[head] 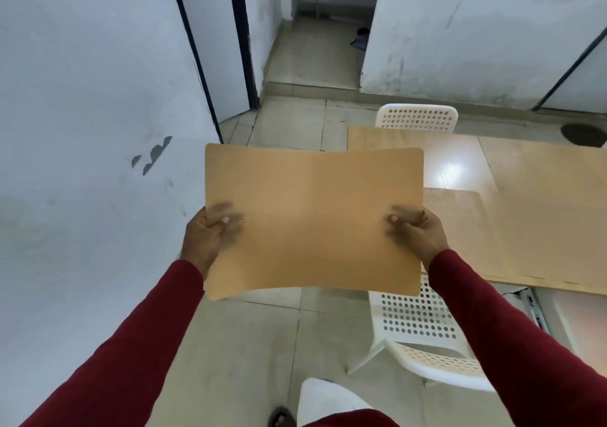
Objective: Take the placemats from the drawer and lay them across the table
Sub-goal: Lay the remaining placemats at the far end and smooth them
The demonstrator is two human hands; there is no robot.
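Tan, thin, rectangular placemat with rounded corners (312, 219) is held in the air in front of the person, over the pale tiled floor (256, 338) and just left of the light wood-grain table (542, 203); it does not touch the table. The sheet bows slightly, with its near and far edges curved, and a fine dotted texture shows on its upper face. The left hand (205, 239) grips the left edge: the thumb lies on top of the sheet and the fingers are closed beneath it. The right hand (417, 232) grips the right edge in the same manner, thumb on top, fingers curled under. Both hands are motion-blurred at the thumbs. Both arms wear dark red long sleeves (138, 354). A second tan mat with a faint patterned surface (456, 216) lies flat on the table near its left end, partly hidden behind the held placemat and the right hand. A white perforated plastic chair (423, 334) stands at the near side of the table, below the right forearm. Another white perforated chair back (416, 118) shows at the far side. White painted walls (82, 98) enclose the area on the left.
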